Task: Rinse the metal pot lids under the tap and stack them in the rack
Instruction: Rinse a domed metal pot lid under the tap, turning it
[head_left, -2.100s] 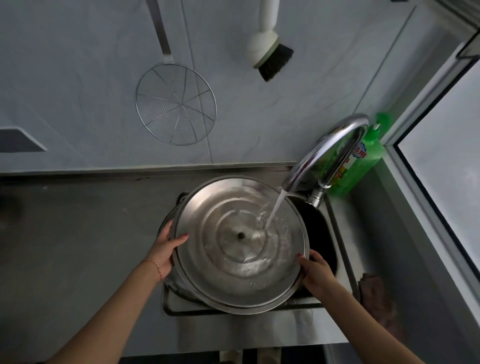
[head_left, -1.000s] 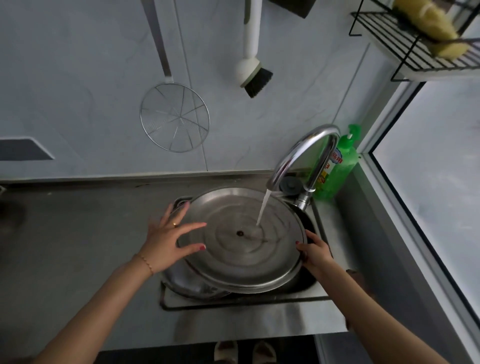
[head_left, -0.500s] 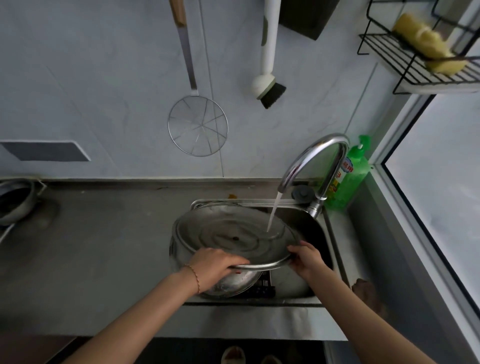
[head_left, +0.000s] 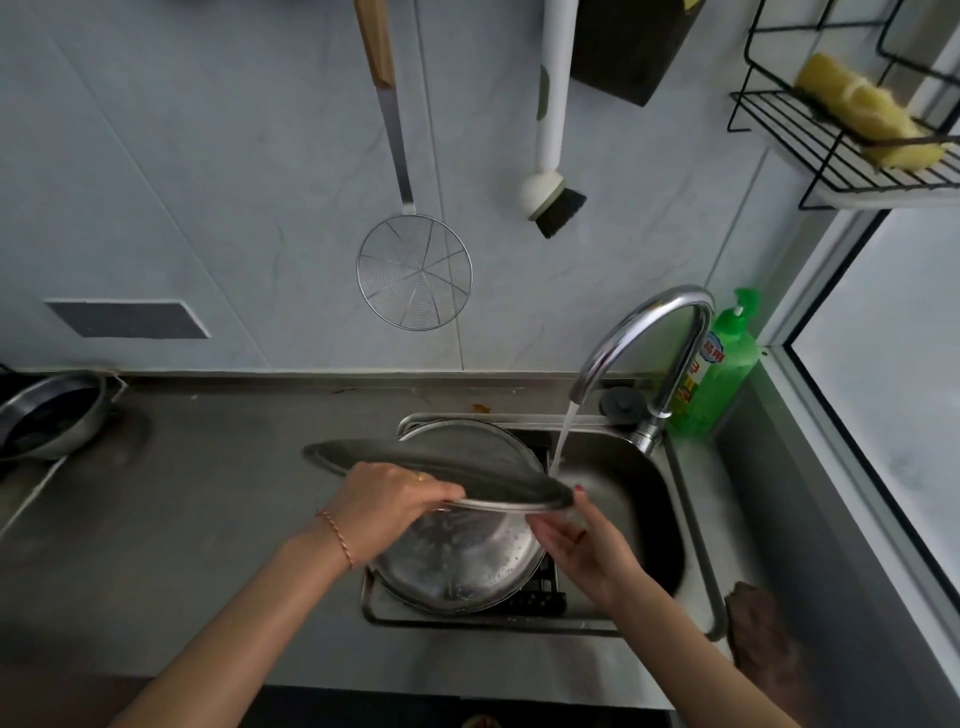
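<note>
The wide metal lid (head_left: 395, 457) is held nearly edge-on over the sink (head_left: 670, 499), its near rim pinched by the left hand (head_left: 387, 501) and the right hand (head_left: 576, 540), and should be tipped so the tap (head_left: 639, 332) stream sheets fully across it

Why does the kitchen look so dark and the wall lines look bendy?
Head view: daylight comes only from the window on the right, so the counter and sink stay dim; the wide-angle lens bows the wall seams and window frame; the held lid is slightly smeared, and the tap shows a bright glint.
</note>
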